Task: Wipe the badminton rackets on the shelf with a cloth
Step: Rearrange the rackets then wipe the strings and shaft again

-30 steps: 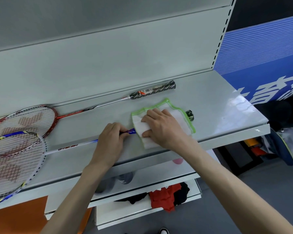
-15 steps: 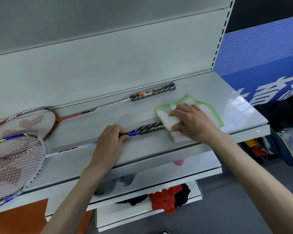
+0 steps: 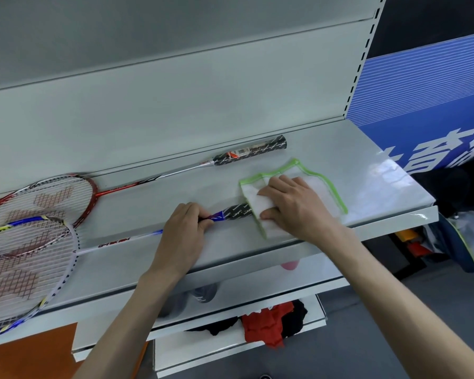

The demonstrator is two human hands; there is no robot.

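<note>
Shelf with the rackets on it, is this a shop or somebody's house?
Probably a sports shop. The metal display shelf has a slotted upright, the red racket has a barcode sticker on its handle, and a blue printed sign stands beside it.

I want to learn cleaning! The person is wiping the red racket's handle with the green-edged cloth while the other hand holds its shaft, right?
Not quite. The head view shows the cloth wrapped over the handle of the blue and white racket, not the red racket, which lies untouched by the back wall. The right hand holds the cloth; the left hand pinches that racket's shaft.
</note>
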